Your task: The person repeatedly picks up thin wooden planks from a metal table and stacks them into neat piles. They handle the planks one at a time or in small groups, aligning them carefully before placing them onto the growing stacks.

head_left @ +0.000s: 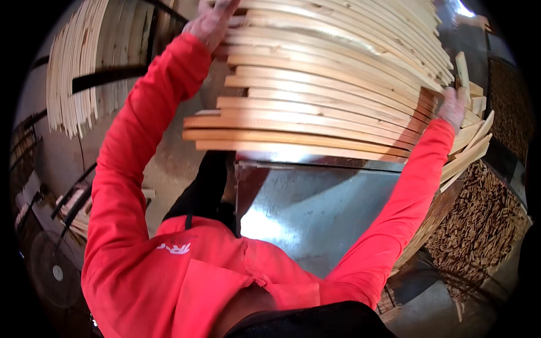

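Observation:
Many pale wooden slats [315,84] lie side by side in a wide layer across a metal-topped table [315,197], their left ends uneven. At the far left, my left hand [211,25] touches the slats' left ends; blur and the picture's top edge hide part of its fingers. My right hand [452,107] is closed around slat ends at the right side of the layer. Beside and below that hand, several loose slats [468,155] stick out at slanted angles. Both arms reach forward in red sleeves, spanning the layer.
A stack of upright-looking boards [84,67] stands at the far left behind dark metal bars [110,78]. On the right is a large heap of small brown wood pieces [479,225]. A round fan-like object [56,273] and more slats [76,211] are at the lower left.

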A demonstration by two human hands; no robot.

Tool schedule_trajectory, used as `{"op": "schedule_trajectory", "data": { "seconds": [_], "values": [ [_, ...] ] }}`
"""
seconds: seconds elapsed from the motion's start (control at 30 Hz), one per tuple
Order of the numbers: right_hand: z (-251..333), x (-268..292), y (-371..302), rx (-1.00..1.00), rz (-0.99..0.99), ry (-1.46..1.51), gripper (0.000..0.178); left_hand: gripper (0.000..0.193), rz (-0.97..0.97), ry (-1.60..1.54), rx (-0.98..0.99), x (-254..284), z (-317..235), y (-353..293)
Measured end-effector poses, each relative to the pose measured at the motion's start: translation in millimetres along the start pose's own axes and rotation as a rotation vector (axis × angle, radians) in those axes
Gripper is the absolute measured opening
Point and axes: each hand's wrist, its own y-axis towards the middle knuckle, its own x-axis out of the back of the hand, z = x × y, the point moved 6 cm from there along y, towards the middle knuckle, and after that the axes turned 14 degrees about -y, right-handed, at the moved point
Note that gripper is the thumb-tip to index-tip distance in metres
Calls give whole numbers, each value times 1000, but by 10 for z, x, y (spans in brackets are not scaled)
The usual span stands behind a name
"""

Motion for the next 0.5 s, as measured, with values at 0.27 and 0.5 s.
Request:
{"op": "schedule_trajectory", "data": {
  "seconds": [0.27, 0.5],
  "values": [
    [351, 1619, 205, 187, -294, 712, 33, 91, 444, 338, -471, 581, -492, -729],
    [1799, 2526, -1072, 744, 71, 810, 39, 93, 926, 536, -490, 134, -705, -2820]
  ]
}}
